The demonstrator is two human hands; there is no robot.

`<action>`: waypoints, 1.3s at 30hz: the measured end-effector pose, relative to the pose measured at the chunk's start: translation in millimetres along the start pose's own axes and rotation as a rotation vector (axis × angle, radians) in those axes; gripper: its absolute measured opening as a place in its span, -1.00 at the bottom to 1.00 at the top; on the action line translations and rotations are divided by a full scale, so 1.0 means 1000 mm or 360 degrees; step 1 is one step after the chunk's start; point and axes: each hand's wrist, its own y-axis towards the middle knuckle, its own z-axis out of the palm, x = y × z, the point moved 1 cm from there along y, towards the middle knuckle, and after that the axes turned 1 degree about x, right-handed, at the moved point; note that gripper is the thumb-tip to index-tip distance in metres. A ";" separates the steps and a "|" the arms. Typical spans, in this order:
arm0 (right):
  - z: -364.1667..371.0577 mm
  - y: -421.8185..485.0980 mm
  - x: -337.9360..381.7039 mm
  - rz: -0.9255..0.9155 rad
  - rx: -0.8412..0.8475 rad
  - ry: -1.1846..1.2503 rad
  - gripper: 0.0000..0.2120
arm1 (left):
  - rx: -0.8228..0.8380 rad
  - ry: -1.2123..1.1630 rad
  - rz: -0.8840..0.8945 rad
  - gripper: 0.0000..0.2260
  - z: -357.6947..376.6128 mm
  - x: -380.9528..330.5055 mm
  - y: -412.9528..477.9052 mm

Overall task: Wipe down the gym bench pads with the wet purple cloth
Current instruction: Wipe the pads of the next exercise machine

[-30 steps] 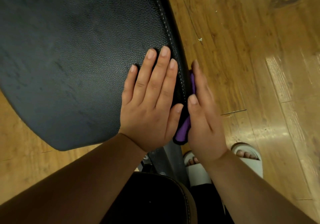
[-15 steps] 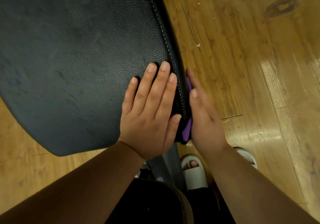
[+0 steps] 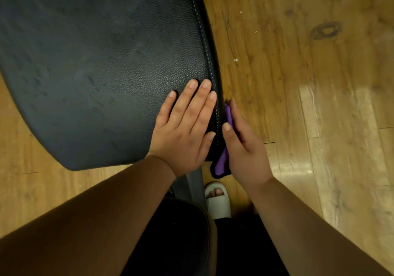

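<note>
Purple cloth [image 3: 222, 161] pressed between the straight fingers [image 3: 235, 115] of the right hand [image 3: 245, 150] and the side edge of the black bench pad [image 3: 96, 62], thumb laid along its top. Bright purple with a dark border, lower end poking out below the palm. Mostly hidden behind the hand; wetness impossible to judge. Left hand [image 3: 185, 135] flat on the pad top just beside, 4 fingers straight, gripping nothing. Below the wrists, a grey frame bar [image 3: 194, 187], 1 white sandal [image 3: 218, 203] on the wooden floor [image 3: 298, 83].
</note>
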 end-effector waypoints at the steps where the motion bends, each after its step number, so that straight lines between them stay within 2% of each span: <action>1: -0.002 0.000 0.005 0.0025 0.0016 -0.0038 -0.52 | 0.0024 -0.0003 -0.0006 -0.45 -0.002 0.000 0.001; 8: -0.020 -0.002 0.044 0.0135 0.0193 -0.0631 -0.39 | 0.0264 -0.0075 -0.0108 -0.46 -0.032 -0.010 0.005; 14: -0.021 -0.012 0.087 -0.0164 0.0118 -0.1058 -0.52 | 0.0473 -0.0147 -0.0197 -0.46 -0.074 -0.005 0.010; 17: -0.017 -0.017 0.111 -0.0306 0.0144 -0.1375 -0.53 | 0.0495 -0.0193 -0.0326 -0.46 -0.105 0.004 0.013; 20: -0.010 -0.025 0.139 -0.0545 0.0194 -0.1787 -0.47 | 0.0422 -0.0181 -0.0345 -0.46 -0.140 0.013 0.019; 24: 0.000 -0.046 0.189 -0.0691 0.0323 -0.2163 -0.33 | 0.0372 -0.0074 -0.0290 -0.47 -0.186 0.022 0.024; 27: 0.008 -0.062 0.225 -0.0789 0.0285 -0.2286 -0.34 | 0.0362 -0.0022 -0.0301 -0.47 -0.219 0.025 0.022; 33: 0.024 -0.098 0.291 -0.0810 0.0576 -0.2446 -0.36 | 0.0378 0.0045 -0.0376 -0.46 -0.277 0.029 0.005; 39: 0.035 -0.127 0.335 -0.0891 0.0694 -0.2522 -0.34 | 0.0305 0.0119 -0.0506 -0.46 -0.322 0.024 -0.014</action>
